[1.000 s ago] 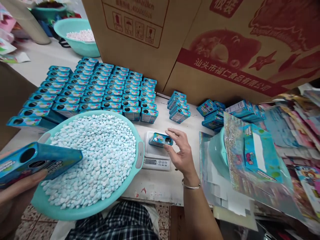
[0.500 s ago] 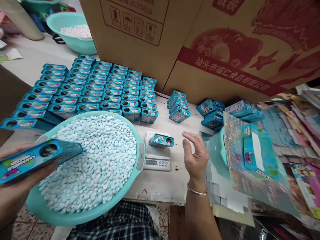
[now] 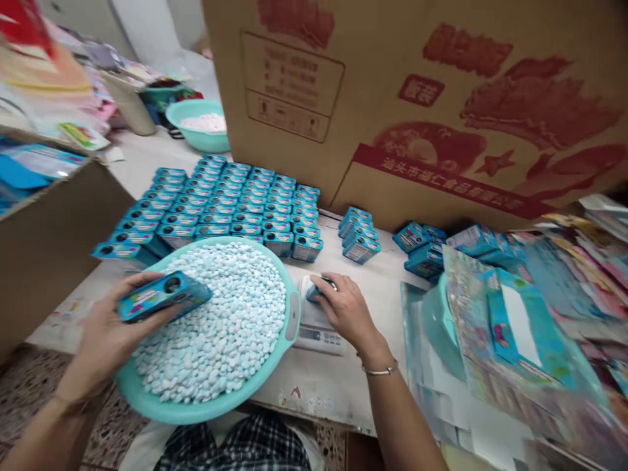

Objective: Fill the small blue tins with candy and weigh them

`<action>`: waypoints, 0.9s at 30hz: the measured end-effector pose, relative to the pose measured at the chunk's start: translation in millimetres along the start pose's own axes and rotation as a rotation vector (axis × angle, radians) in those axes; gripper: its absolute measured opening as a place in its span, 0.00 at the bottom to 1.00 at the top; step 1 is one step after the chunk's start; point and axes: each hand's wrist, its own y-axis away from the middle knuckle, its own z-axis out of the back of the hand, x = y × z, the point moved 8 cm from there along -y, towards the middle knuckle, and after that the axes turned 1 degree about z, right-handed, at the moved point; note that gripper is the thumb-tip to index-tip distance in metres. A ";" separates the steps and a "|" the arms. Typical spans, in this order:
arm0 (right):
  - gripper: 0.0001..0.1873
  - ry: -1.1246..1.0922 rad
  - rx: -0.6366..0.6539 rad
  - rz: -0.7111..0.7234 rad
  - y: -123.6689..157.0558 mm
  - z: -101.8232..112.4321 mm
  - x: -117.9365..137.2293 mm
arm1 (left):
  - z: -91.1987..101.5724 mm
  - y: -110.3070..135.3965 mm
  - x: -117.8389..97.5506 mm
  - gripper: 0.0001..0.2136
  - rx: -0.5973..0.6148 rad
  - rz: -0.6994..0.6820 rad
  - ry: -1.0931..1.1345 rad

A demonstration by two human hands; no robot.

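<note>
My left hand (image 3: 110, 327) is wrapped round a small blue candy box (image 3: 167, 296), tilted over the heap of pale blue and white candies (image 3: 220, 320). Those candies fill a turquoise basin (image 3: 289, 313) with grey-patched handles. To the right of the basin, a white digital scale (image 3: 318, 337) lies on the table. My right hand (image 3: 343, 307) has its fingers closed round another blue candy box (image 3: 314, 291) on the scale's pan. Most of that second box is hidden behind the fingers.
Rows of blue boxes (image 3: 230, 203) stand behind the basin, and a few more boxes (image 3: 360, 235) stand behind the scale. A large printed carton (image 3: 304, 144) walls off the back. On the right lie a turquoise tub (image 3: 436, 320) and a shiny plastic bag (image 3: 471, 327). An open carton (image 3: 63, 229) stands left.
My right hand has moved left and taken hold of the box on the scale. My left hand has shifted right with its box, further over the candies. The view has tilted up.
</note>
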 end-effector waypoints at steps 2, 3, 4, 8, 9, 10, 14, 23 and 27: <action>0.21 -0.019 -0.033 0.005 1.4 -2.0 -4.2 | 1.0 1.5 -5.9 0.33 0.041 -0.011 0.104; 0.21 -0.038 -0.078 0.001 2.2 1.6 -5.2 | 1.6 2.5 -7.9 0.34 0.065 -0.027 0.163; 0.21 -0.066 -0.138 -0.009 2.9 8.5 -5.1 | 4.3 3.9 -9.8 0.36 0.072 -0.054 0.220; 0.21 -0.329 -0.439 -0.139 -0.5 52.1 11.4 | 36.3 14.8 -26.4 0.40 -0.092 -0.218 0.367; 0.20 -0.435 -0.510 -0.195 -4.1 59.5 19.6 | 45.7 18.3 -36.5 0.39 -0.145 -0.276 0.348; 0.20 -0.563 -0.570 -0.255 -9.4 62.3 29.3 | 51.7 21.1 -49.4 0.38 -0.167 -0.335 0.306; 0.20 -1.319 -0.607 -0.452 -45.9 18.1 82.9 | 35.8 22.0 -107.5 0.34 0.031 -0.535 0.069; 0.15 -2.238 -0.358 -0.868 -59.0 -83.0 162.2 | 7.9 22.4 -137.5 0.24 0.128 -0.666 -0.243; 0.07 -2.301 -0.299 -1.072 -56.1 -103.5 166.8 | 17.3 31.7 -148.4 0.26 0.074 -0.711 -0.310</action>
